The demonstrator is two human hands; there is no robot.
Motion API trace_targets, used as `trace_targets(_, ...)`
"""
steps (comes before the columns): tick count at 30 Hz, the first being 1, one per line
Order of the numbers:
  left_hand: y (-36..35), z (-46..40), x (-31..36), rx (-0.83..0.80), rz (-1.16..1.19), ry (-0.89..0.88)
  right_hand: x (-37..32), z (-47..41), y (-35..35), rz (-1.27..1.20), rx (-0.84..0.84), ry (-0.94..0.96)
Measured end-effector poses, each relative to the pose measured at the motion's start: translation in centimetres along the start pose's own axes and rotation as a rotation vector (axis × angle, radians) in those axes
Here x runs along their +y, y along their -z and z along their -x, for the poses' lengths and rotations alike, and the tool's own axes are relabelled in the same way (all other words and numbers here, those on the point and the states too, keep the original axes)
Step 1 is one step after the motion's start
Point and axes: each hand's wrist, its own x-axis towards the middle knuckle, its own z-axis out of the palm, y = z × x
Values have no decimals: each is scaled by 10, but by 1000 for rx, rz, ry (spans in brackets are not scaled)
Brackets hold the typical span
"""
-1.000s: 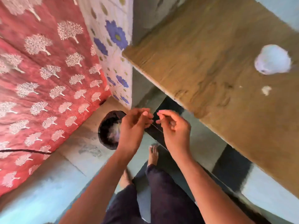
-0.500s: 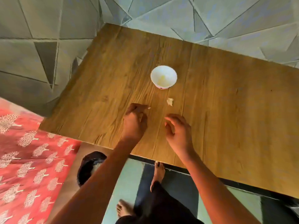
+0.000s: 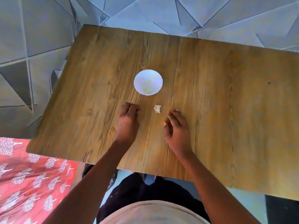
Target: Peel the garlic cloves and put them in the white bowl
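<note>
The garlic clove (image 3: 157, 108) is lying on the wooden surface (image 3: 218, 97), pale and papery, just on the person's side of the white bowl (image 3: 148, 82) and a little to the bowl's right. The white bowl is sitting upright near the middle of the surface, and something yellowish is showing in its bottom (too blurred to tell whether it is peeled garlic).

The left hand (image 3: 128, 120) is resting over the surface nearer to the person than the bowl and slightly to the bowl's left, back of the hand up. Its fingers are curling under towards the palm, the fingertips pointing at the bowl; whether they are pinching anything between them cannot be told from this view. It is lying beside the clove, apart from it.

The right hand (image 3: 177, 126) is hovering over the surface to the right of the clove and further from the bowl than the clove is. Its fingers are lying loosely bent and spread, the thumb standing apart on the inner side, and nothing is showing in its grasp. Its fingertips are coming near the clove without touching it.

Both forearms are reaching in over the near edge of the surface. Well to the bowl's left, beyond the surface's corner, a red cloth with white tree prints (image 3: 30, 180) is lying low down.
</note>
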Motion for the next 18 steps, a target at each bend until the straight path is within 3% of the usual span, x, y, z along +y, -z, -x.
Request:
trace_targets(4, 4, -59, 28, 33, 51, -83, -8, -3, 6, 19, -65, -42)
trace_targets(10, -3, -109, 20, -158, -91, -139, -11, -5, 10, -75, -21, -119)
trace_targets(12, -5, -110, 11, -174, -141, -230, -9, -6, 9, -94, -7, -114)
trace_targets(18, -1, -92, 6, -7, -61, -302, -8, -15, 6, -78, 30, -148)
